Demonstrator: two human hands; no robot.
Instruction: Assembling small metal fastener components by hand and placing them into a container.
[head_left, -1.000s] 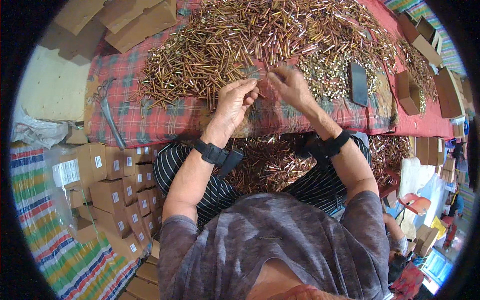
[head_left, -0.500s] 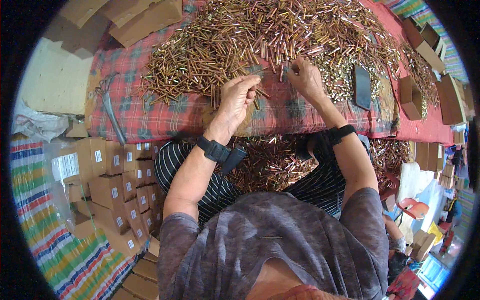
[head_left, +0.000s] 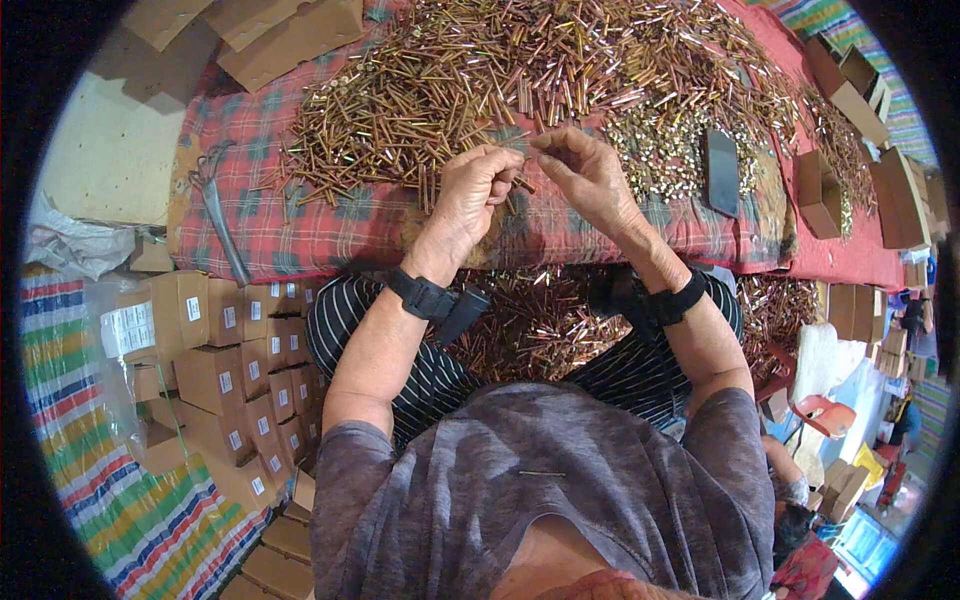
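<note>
My left hand (head_left: 470, 192) is closed, thumb pressed on the curled fingers; what it grips is too small to make out. Facing it, my right hand (head_left: 592, 180) has thumb and forefinger together at the left hand's fingertips, and whatever lies in that pinch is hidden. Both hands hover over the near edge of a heap of thin, brassy metal tubes (head_left: 390, 110). To the right of the right hand spreads a pile of small, shiny metal pieces (head_left: 660, 150), like nuts. Red plaid cloth (head_left: 340, 240) lies under everything.
A dark phone (head_left: 721, 172) rests on the small pieces. At the left lies a long-handled metal tool (head_left: 222, 220). Stacked cartons (head_left: 215, 380) stand at lower left, open boxes (head_left: 820, 195) at right. More tubes (head_left: 540, 325) lie between my legs. Another person's arm (head_left: 783, 462) shows at lower right.
My right hand has moved left and slightly nearer, from the edge of the tube heap to the left hand's fingertips. The left hand has stayed almost in place, still closed.
</note>
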